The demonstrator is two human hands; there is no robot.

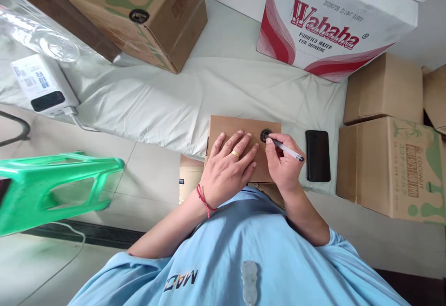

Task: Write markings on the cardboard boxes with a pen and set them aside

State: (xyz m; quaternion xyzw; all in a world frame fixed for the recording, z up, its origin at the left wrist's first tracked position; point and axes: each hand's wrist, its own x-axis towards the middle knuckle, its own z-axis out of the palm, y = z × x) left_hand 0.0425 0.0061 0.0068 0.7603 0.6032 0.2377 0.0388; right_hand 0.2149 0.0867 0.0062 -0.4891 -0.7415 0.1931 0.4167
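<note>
A small brown cardboard box (223, 123) lies in front of me, partly over the edge of the cloth-covered surface. Spread flat on its top is my left hand (230, 166), with a ring on one finger and a red cord at the wrist. My right hand (284, 162) grips a pen (291, 151) with a clear barrel and black end. The pen's tip points at a dark round mark (265, 135) near the box's far right corner. My fingers partly hide the tip.
Right of the box lies a black phone (318, 156). Cardboard cartons (364, 159) stand farther right, and a white-and-red Wahaha carton (327, 27) at the back. Another carton (167, 31) and a white power bank (45, 85) sit left. A green stool (62, 171) stands on the floor.
</note>
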